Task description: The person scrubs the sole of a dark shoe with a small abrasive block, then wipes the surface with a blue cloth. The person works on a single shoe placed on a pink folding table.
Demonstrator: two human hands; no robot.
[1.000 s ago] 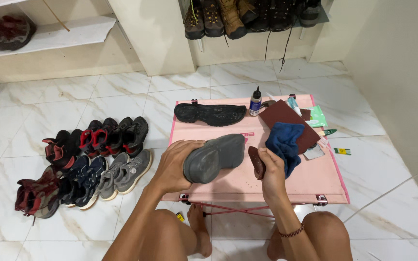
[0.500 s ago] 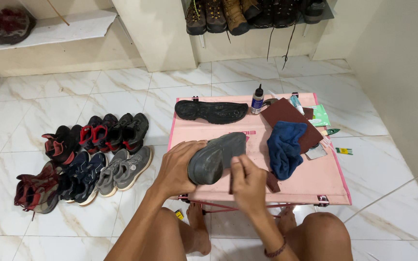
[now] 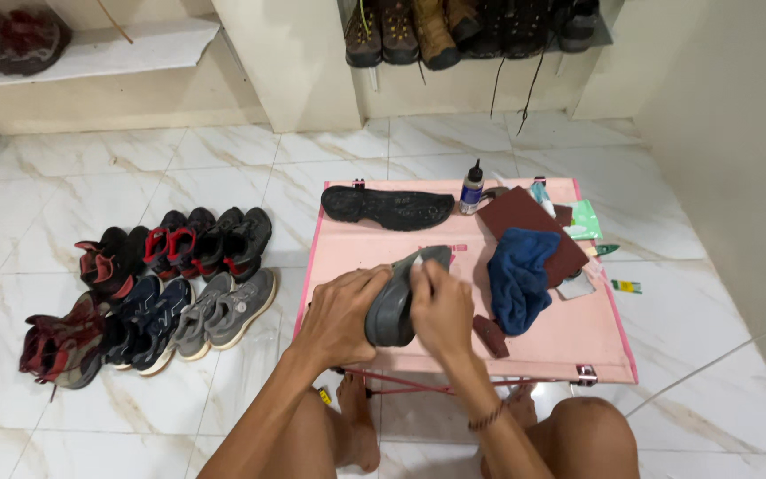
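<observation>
I hold a grey shoe [image 3: 390, 312] on its side over the near edge of a low pink table [image 3: 560, 341]. My left hand [image 3: 339, 315] grips its heel end from the left. Against the shoe's right side, my right hand [image 3: 441, 310] has its fingers curled over the upper edge, where a small white bit shows at the fingertips. A small brown block [image 3: 490, 335] lies on the table just right of my right hand. At the table's far side rests a separate black sole [image 3: 387, 206].
A blue cloth [image 3: 520, 275] lies on a brown sheet [image 3: 516, 217], with a small dark bottle [image 3: 471, 188] and a green packet [image 3: 587, 220] nearby. Several pairs of shoes [image 3: 179, 275] sit on the tiled floor at left. Boots [image 3: 436, 27] line a shelf behind. A wall stands close at right.
My right hand held the brown block beside the blue cloth, set it down on the table, and moved left onto the grey shoe. My left hand kept its hold on the shoe.
</observation>
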